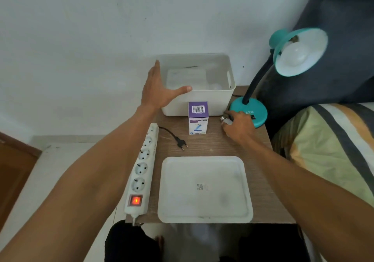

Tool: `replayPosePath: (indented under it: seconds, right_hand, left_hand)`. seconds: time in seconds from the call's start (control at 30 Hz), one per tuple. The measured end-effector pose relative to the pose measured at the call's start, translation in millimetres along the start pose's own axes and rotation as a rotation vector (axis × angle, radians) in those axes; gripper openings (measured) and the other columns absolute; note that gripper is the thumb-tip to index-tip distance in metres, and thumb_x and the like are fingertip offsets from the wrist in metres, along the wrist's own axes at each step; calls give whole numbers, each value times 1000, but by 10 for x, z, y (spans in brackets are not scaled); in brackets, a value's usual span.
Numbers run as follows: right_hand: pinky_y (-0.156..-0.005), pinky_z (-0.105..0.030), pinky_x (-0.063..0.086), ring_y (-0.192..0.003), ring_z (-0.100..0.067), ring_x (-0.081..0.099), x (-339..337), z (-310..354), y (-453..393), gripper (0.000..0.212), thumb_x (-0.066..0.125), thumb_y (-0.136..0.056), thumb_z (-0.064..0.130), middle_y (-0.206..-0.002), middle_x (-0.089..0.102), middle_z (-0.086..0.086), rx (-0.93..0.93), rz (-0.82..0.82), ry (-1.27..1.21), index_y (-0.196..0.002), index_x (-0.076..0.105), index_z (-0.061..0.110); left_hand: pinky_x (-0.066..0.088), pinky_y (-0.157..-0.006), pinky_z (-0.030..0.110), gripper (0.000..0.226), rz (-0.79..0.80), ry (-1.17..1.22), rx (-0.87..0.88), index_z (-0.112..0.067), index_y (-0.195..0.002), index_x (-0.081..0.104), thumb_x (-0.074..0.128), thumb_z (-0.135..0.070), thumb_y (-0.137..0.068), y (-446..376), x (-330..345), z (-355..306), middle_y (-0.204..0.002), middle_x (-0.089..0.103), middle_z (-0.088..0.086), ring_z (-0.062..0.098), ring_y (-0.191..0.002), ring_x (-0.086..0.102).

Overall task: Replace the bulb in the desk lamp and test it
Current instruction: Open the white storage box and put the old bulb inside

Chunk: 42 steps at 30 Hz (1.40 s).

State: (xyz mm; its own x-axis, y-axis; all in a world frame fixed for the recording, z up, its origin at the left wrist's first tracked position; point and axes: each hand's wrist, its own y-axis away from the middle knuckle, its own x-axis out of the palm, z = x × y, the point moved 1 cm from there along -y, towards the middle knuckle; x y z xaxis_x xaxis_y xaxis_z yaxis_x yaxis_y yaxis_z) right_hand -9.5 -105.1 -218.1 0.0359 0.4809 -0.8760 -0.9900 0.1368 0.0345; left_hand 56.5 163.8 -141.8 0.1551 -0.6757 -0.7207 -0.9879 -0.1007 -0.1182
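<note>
1. Left of the white tray [204, 188], along the table edge: power strip [142, 170], its red switch lit. Lamp plug [181, 143] lies loose on the wood beyond the tray's far-left corner, not in any socket.
2. Beyond the tray, left hand [158, 91] hovers with fingers spread and flat by the near-left corner of the white bin [199, 85], gripping nothing. Whether it touches the rim, cannot tell.
3. Straight beyond the tray, just in front of the bin: purple-and-white bulb box [198, 118], standing upright, flaps shut.
4. Beyond the tray's far-right corner: right hand [238, 127] closed around a bulb [225, 120], low over the table; metal screw base pokes out toward the box. Glass end is hidden in the palm.
5. Right of that, teal desk lamp [283, 69]: base just beside the right hand, shade tilted up with a white bulb seated [297, 56] in the socket.
6. Judgement: handling the loose bulb next to the lamp base. Do it well by holding it by the body, not squeezing hard, keeping it off the table edge, and leaving the plug out until the lamp bulb is firmly screwed in.
</note>
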Motion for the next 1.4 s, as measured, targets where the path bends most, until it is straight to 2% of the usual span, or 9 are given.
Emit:
replayPosePath:
  seconds: [0.2,0.47,0.57,0.63,0.83,1.0,1.17,1.27,1.4]
  right_hand:
    - [-80,-46,57,-95,-30,60,81,10,28,36,65,-89,20,-104,65,-14,-45,-5,25,-124,64,17]
    - [-82,-25,51,-98,-9,61,-234,321,183,33,63,-89,31,-110,68,1,-206,-110,-327,-121,67,25]
    - [-74,-11,50,-97,-2,62,-456,619,153,29,64,-92,34,-109,69,6,-298,-176,-501,-119,67,24]
    - [-73,-8,49,-93,1,61,-580,840,61,28,63,-92,31,-106,69,5,-357,-212,-553,-117,68,21]
    - [-83,-27,53,-95,-6,62,-654,1379,-346,33,58,-88,34,-105,67,4,-331,-278,-572,-119,67,24]
    - [-88,-38,55,-94,-14,66,-514,1442,-698,36,61,-88,35,-106,70,1,-226,-164,-460,-122,68,25]
    - [-91,-34,54,-99,-17,68,-405,1370,-807,35,67,-88,39,-112,73,-1,-150,-27,-351,-121,70,29]
    - [-91,-37,55,-100,-21,69,-393,1380,-820,37,68,-85,37,-120,71,-2,-134,16,-322,-121,71,28]
    - [-86,-26,45,-114,-21,63,-387,1366,-796,38,66,-88,37,-130,66,-3,-144,47,-222,-123,69,23]
  left_hand:
    - [42,-114,49,136,-12,39,-3,-20,-154,32,78,-89,-48,-6,-7,15,-151,47,9,28,-141,43]
    - [43,-113,45,142,40,18,-43,-19,-163,14,80,-84,-54,50,-44,2,-152,49,14,31,-141,45]
    - [53,-99,40,130,-4,19,5,-24,-155,28,79,-86,-53,60,-35,6,-139,61,6,29,-126,58]
    - [58,-90,39,121,-36,30,40,-28,-147,34,79,-87,-52,67,-38,2,-127,66,2,27,-113,65]
    - [57,-79,29,115,-61,44,60,-28,-145,35,80,-83,-55,69,-28,6,-117,66,-5,19,-100,65]
    - [60,-83,35,123,-76,45,40,-28,-148,31,78,-87,-51,63,-20,26,-117,68,-4,20,-100,67]
    - [48,-74,22,115,-93,43,53,-26,-146,35,83,-79,-56,49,-18,24,-111,67,-6,11,-90,57]
    - [47,-72,18,116,-102,39,70,-26,-147,34,82,-80,-57,51,-14,41,-113,68,-5,11,-89,57]
    - [51,-73,19,117,-112,45,83,-27,-148,34,80,-82,-56,48,-11,56,-115,69,-5,14,-92,64]
